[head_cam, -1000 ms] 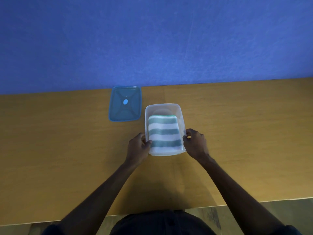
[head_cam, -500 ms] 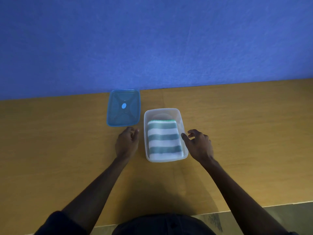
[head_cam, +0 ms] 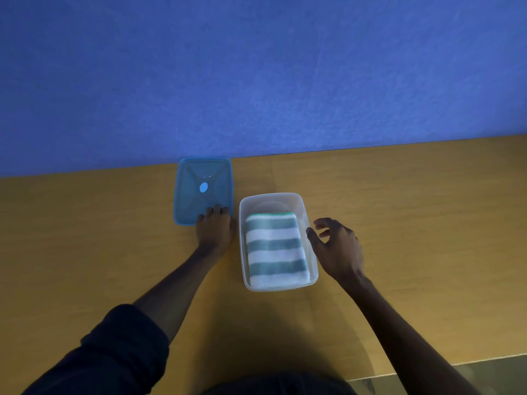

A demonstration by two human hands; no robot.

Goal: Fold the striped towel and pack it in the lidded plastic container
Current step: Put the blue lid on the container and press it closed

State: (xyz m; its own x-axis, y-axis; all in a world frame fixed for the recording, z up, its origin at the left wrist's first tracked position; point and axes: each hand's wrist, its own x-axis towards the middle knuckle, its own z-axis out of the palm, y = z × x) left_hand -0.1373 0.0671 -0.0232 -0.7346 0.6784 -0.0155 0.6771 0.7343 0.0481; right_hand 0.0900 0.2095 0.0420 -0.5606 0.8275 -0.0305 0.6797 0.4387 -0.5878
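On the worktop [head_cam: 399, 223] your left hand [head_cam: 215, 229] has left the container [head_cam: 309, 223], fingers [head_cam: 218, 209] now on the lid [head_cam: 199, 189], ungripped; your right [head_cam: 339, 249] hovers spread, towel [head_cam: 275, 249] packed.

A yellow-brown wooden table [head_cam: 399, 209] meets a blue wall [head_cam: 256, 67].

The container [head_cam: 302, 206] stands on the table [head_cam: 399, 223], near its far half; the towel [head_cam: 275, 249] lies folded inside the container, toward its near end; the lid [head_cam: 188, 192] lies just left of the container and further back, against the wall [head_cam: 256, 75]; the left hand [head_cam: 215, 228] sits left of the container, fingertips on the lid's near edge; the right hand [head_cam: 338, 248] hovers just right of the container.
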